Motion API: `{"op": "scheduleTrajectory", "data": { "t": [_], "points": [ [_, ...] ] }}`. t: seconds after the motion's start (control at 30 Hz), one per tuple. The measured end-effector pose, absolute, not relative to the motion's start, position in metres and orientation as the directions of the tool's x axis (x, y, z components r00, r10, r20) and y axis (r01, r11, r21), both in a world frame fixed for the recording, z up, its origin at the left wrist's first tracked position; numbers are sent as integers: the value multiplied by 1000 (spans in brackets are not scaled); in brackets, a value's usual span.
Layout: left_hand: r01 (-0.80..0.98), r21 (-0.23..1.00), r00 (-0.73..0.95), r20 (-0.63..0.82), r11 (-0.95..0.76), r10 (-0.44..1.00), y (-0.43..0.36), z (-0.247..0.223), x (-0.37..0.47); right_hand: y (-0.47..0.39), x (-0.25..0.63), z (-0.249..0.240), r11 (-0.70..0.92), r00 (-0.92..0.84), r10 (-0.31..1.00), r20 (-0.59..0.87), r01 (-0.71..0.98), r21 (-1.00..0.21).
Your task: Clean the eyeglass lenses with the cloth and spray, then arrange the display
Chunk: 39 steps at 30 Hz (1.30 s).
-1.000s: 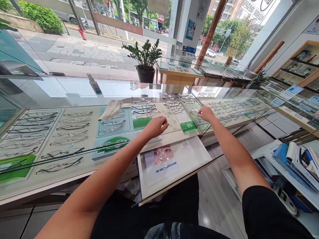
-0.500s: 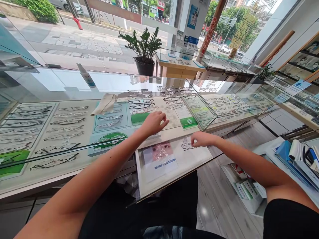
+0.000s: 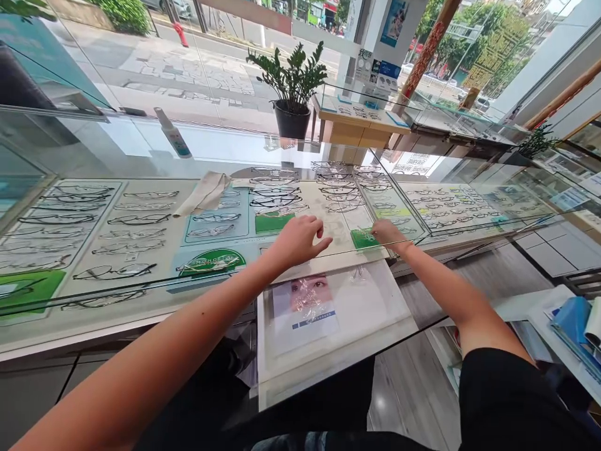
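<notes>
My left hand [image 3: 300,241] hovers over the near glass edge of the display case [image 3: 141,285], fingers loosely spread and holding nothing. My right hand [image 3: 387,233] reaches into the case beside a small green sign [image 3: 361,238]. Its fingertips are pinched on what looks like a thin-framed pair of glasses [image 3: 373,234], which is hard to make out. Below the hands a white tray [image 3: 375,307] is pulled out. On it lie a clear plastic wrapper [image 3: 359,274] and a leaflet with an eye picture [image 3: 305,305].
Rows of glasses [image 3: 277,197] fill the case. On the glass top lie a beige cloth [image 3: 205,193] and a spray bottle [image 3: 173,133]. A potted plant [image 3: 291,94] stands behind. More glass cases [image 3: 460,200] run to the right, with blue booklets [image 3: 575,322] on a shelf at the far right.
My right hand went from the case down to the pulled-out tray, touched the wrapped glasses, then rose back into the case by the green sign. My left hand barely moved.
</notes>
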<state>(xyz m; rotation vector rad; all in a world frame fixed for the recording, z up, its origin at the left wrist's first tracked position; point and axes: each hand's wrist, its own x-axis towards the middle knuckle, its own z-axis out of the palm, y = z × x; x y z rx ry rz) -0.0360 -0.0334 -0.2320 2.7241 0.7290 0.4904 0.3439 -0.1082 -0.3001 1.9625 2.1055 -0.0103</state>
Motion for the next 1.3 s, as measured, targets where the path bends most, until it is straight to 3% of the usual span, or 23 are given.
{"op": "scheduleTrajectory", "data": {
  "t": [0.6, 1.3],
  "points": [
    [456, 390, 792, 231, -800, 565, -37, -229, -39, -111, 370, -358, 181, -188, 982, 2, 947, 266],
    [434, 398, 792, 258, -808, 553, -38, -229, -38, -116, 375, -345, 109, -92, 993, -77, 964, 243]
  ]
}}
